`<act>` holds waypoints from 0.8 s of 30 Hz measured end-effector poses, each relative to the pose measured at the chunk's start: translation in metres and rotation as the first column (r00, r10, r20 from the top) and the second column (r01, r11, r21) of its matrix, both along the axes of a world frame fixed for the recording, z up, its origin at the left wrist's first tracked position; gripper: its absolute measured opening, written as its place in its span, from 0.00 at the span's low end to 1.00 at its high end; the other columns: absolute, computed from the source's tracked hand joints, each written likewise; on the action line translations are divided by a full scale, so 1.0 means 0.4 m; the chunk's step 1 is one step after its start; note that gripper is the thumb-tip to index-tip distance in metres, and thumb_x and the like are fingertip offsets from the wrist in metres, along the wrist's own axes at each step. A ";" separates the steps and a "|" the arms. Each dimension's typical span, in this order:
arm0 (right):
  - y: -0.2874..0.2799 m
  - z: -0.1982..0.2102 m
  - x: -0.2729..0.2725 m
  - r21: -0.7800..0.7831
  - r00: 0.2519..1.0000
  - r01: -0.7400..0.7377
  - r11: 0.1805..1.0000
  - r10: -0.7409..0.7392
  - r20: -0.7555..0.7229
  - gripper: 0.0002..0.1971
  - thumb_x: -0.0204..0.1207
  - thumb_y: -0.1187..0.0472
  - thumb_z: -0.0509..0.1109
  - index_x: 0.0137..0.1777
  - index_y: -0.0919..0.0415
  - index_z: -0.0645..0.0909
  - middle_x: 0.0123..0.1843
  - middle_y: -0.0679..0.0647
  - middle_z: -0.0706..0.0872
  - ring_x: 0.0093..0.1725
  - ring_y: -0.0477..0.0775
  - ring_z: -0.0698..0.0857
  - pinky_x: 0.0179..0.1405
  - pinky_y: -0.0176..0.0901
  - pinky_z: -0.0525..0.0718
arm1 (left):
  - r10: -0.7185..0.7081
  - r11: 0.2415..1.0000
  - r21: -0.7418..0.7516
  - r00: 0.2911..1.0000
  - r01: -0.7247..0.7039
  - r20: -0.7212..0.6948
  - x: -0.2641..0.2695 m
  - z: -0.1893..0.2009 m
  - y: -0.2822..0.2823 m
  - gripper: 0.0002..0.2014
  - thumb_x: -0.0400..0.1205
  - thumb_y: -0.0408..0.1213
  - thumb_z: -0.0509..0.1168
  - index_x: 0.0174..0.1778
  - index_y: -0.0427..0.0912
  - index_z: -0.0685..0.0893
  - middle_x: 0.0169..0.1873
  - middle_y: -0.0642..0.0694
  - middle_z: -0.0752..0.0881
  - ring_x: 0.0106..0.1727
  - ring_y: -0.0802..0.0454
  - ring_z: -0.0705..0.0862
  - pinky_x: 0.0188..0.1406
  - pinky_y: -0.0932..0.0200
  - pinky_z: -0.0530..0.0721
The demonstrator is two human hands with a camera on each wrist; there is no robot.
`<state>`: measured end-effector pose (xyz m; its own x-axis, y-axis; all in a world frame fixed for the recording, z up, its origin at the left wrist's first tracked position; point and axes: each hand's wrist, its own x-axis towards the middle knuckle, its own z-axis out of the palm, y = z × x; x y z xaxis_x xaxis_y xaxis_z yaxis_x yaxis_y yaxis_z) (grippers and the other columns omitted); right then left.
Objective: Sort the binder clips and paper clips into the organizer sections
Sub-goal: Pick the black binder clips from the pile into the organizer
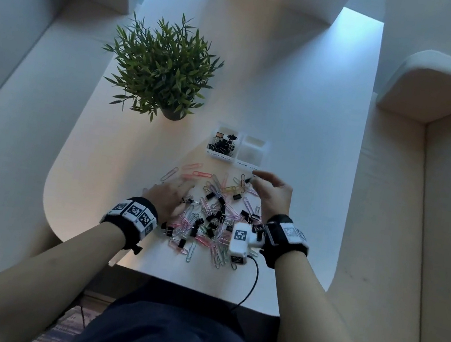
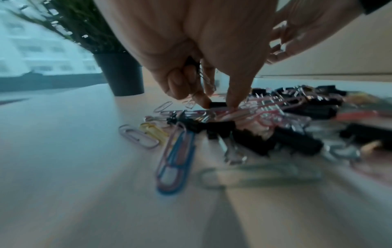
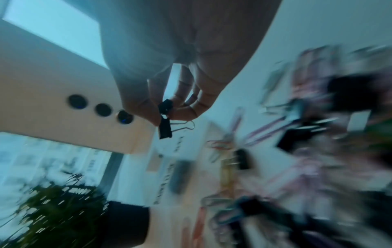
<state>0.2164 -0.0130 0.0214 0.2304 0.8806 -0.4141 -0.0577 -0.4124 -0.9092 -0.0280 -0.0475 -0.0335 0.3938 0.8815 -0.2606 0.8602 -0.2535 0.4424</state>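
Observation:
A mixed pile of black binder clips and coloured paper clips [image 1: 210, 218] lies on the white table in front of me. My left hand [image 2: 218, 106] reaches down onto the pile's left side and pinches a black binder clip [image 2: 218, 104] between thumb and finger, with more clips tucked under its curled fingers. My right hand [image 3: 164, 115] is raised above the pile's far right edge, just short of the organizer [image 1: 265, 147], and pinches two small black binder clips [image 3: 165, 127] hanging from its fingertips. The organizer's left section holds black binder clips [image 1: 222, 143]; its right sections look bare.
A potted green plant [image 1: 161, 66] stands on the table to the far left of the organizer. Loose pink paper clips [image 1: 193, 170] lie between pile and organizer. A wrist camera block [image 1: 241, 240] and its cable hang over the pile's near right side.

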 end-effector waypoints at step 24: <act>-0.015 -0.072 0.023 -0.111 0.595 -0.529 0.842 0.460 0.659 0.13 0.69 0.67 0.74 0.53 0.55 0.87 0.51 0.54 0.86 0.45 0.50 0.82 0.52 0.46 0.83 | 0.060 0.998 -0.028 0.997 -0.062 -0.057 0.184 0.200 0.327 0.15 0.74 0.36 0.64 0.56 0.44 0.83 0.55 0.41 0.80 0.48 0.39 0.83 0.49 0.50 0.83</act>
